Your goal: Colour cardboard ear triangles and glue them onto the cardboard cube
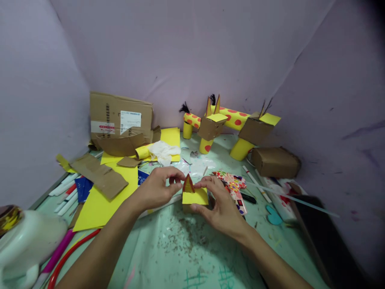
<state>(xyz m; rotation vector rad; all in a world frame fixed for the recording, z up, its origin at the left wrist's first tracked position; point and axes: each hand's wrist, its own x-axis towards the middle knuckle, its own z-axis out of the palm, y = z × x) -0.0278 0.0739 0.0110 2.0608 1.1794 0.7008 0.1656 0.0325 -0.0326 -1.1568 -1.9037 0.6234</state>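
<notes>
A small cardboard box with a yellow top point(198, 197) sits in front of me at the middle of the table. A triangular ear point(188, 185), yellow-brown with a dark red edge, stands upright on its left part. My left hand point(161, 186) has thumb and index finger curled together at the ear's left edge. My right hand point(221, 204) grips the box, thumb at its front edge and index finger reaching to the ear's right side. The box's right side is hidden behind that hand.
Two spotted yellow cardboard animals point(237, 118) with box heads stand at the back. Left lie yellow sheets point(104, 206), cardboard scraps point(100, 176), a crumpled tissue point(164, 152) and markers point(66, 196). A glue gun point(233, 182) lies right, near a brown box point(275, 161). A white jug point(36, 237) stands front left.
</notes>
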